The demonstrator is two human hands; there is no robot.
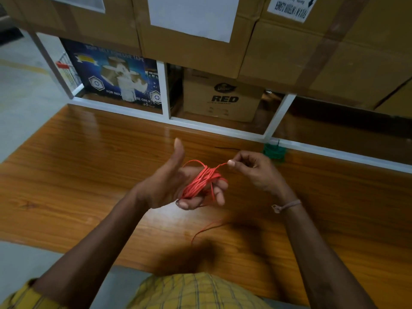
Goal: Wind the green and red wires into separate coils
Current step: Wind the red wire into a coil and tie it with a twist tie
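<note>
Now you're coiling the red wire (201, 182) round your open left hand (178, 188); right hand (249, 168) pinches its strand at two o'clock, green coil (274, 152) behind on the desk (89, 175); next, feed in the loose tail

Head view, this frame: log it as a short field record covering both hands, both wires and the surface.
surface: glossy wooden table
left hand: open, thumb up, red wire looped around the fingers
right hand: pinching a strand of the red wire beside the coil
red wire tail: trails down onto the table near the person
green wire: already bundled, lying on the table at its far edge, behind the right hand
task state: green coil looks done, red coil unfinished
</note>
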